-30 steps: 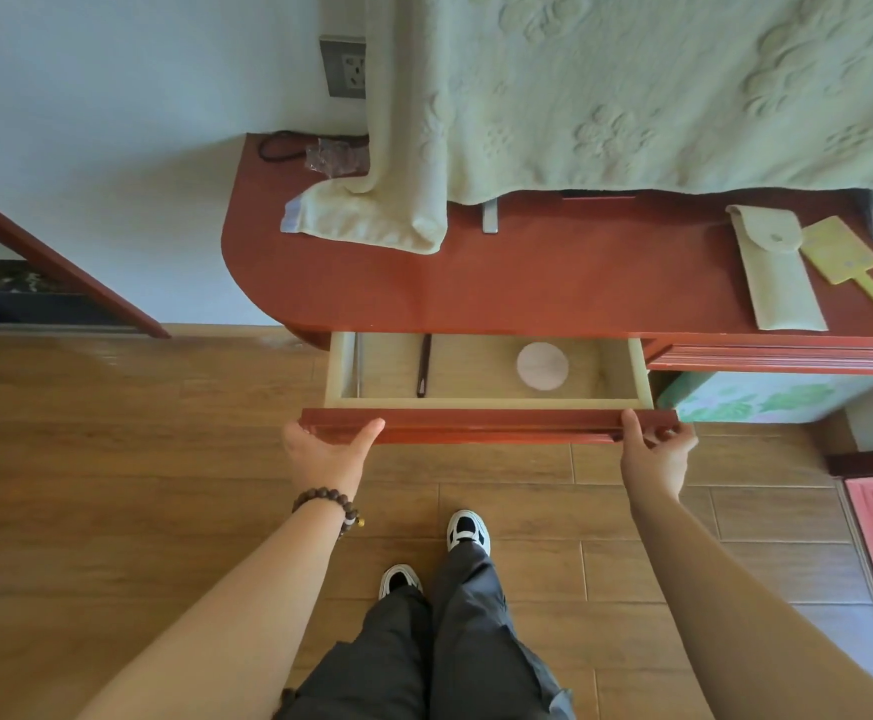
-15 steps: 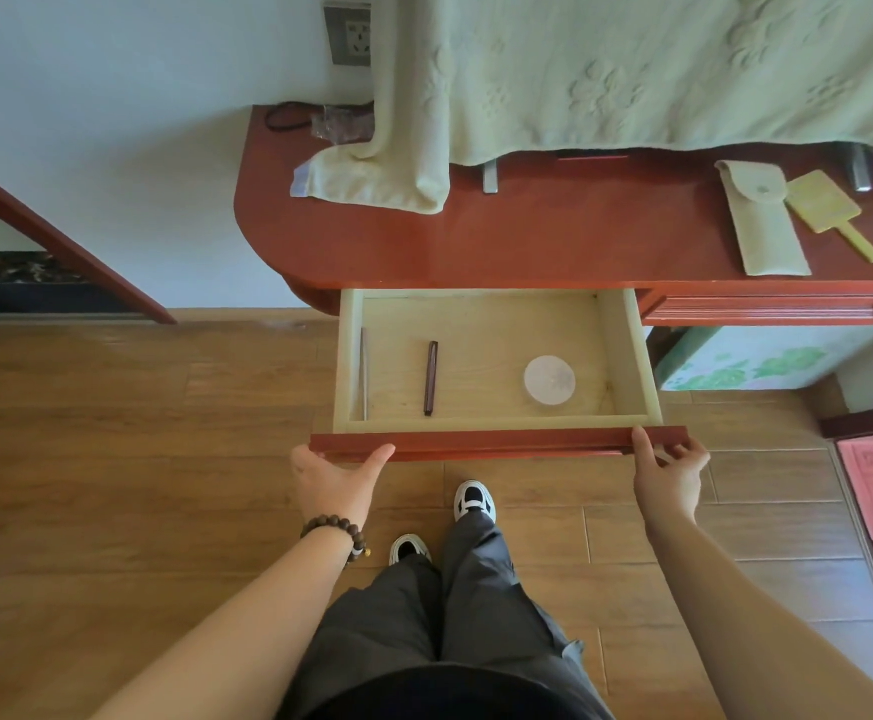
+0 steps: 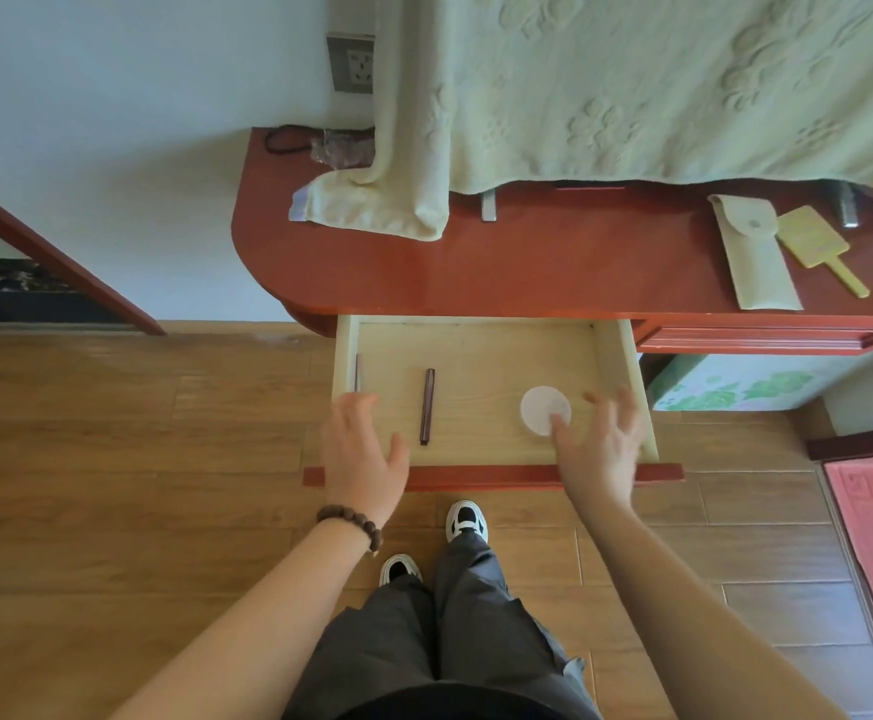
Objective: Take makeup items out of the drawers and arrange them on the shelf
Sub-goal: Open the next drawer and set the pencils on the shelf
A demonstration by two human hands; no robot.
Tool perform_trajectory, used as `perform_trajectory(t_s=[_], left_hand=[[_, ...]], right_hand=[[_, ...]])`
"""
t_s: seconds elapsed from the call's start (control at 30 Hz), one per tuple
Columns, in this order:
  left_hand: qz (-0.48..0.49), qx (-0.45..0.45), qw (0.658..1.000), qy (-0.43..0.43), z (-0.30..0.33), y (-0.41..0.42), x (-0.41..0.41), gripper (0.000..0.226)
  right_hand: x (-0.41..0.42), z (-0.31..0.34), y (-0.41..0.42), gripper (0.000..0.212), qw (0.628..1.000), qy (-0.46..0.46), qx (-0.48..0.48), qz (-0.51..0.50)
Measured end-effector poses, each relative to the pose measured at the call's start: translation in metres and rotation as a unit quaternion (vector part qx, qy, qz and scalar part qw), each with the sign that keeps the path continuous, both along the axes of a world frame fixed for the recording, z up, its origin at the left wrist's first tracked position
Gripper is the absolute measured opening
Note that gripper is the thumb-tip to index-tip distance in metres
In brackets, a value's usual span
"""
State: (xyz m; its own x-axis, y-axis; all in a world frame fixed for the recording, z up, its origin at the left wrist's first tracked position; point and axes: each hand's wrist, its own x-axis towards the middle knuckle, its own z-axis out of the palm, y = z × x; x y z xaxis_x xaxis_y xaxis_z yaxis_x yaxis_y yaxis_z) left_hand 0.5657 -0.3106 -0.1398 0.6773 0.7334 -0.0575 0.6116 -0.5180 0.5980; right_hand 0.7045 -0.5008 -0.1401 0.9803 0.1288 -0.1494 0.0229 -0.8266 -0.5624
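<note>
1. The drawer (image 3: 476, 350) is pulled out. In it lie a disc (image 3: 543, 409), a dark stick (image 3: 427, 405) and a thin stick (image 3: 357, 372) against the left wall.
2. The left hand (image 3: 361, 454) and the right hand (image 3: 598, 449) are both spread above the drawer and hold nothing.
3. The right thumb (image 3: 559, 426) is at the disc; the disc is flat, so the fingers may slide over it.
4. The dark stick may roll away if the left hand knocks it.
5. The thin stick is easy to miss.

No readable text anywhere — no labels, brands or numbers (none legible).
</note>
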Motion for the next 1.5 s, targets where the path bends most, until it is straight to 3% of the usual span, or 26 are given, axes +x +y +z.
perform_trajectory(t_s=[0.1, 0.2, 0.43, 0.6, 0.83, 1.03, 1.2, 1.33, 1.5], left_hand=[[-0.032, -0.05, 0.996, 0.069, -0.012, 0.002, 0.03, 0.053], [-0.005, -0.08, 0.983, 0.165, -0.033, 0.012, 0.05, 0.066], [0.039, -0.132, 0.953, 0.269, -0.059, 0.023, 0.069, 0.073], [0.073, -0.143, 0.944, 0.289, -0.071, 0.027, 0.086, 0.075], [0.058, -0.072, 0.951, 0.296, -0.079, 0.028, 0.096, 0.035], [0.061, -0.121, 0.949, 0.285, -0.084, 0.039, 0.096, 0.01], [0.043, -0.197, 0.963, 0.177, -0.068, 0.032, 0.092, 0.01], [0.025, -0.186, 0.982, 0.023, -0.031, 0.023, 0.09, 0.015], [0.011, -0.163, 0.978, -0.128, 0.02, 0.022, 0.146, 0.02]], right_hand=[[-0.001, -0.003, 0.058, 0.053, 0.99, 0.069, 0.013, 0.119], [0.003, -0.018, 0.103, 0.062, 0.976, 0.129, -0.023, 0.176], [0.012, -0.06, 0.145, 0.066, 0.941, 0.188, -0.172, 0.224], [0.015, -0.073, 0.155, 0.06, 0.932, 0.207, -0.183, 0.233], [0.022, -0.08, 0.156, 0.032, 0.928, 0.221, -0.203, 0.221], [0.026, -0.086, 0.145, 0.02, 0.937, 0.211, -0.185, 0.208], [0.03, -0.06, 0.13, 0.014, 0.957, 0.209, -0.051, 0.197], [0.043, -0.019, 0.111, 0.008, 0.972, 0.168, 0.063, 0.15], [0.084, 0.028, 0.106, 0.006, 0.979, 0.094, 0.167, 0.065]])
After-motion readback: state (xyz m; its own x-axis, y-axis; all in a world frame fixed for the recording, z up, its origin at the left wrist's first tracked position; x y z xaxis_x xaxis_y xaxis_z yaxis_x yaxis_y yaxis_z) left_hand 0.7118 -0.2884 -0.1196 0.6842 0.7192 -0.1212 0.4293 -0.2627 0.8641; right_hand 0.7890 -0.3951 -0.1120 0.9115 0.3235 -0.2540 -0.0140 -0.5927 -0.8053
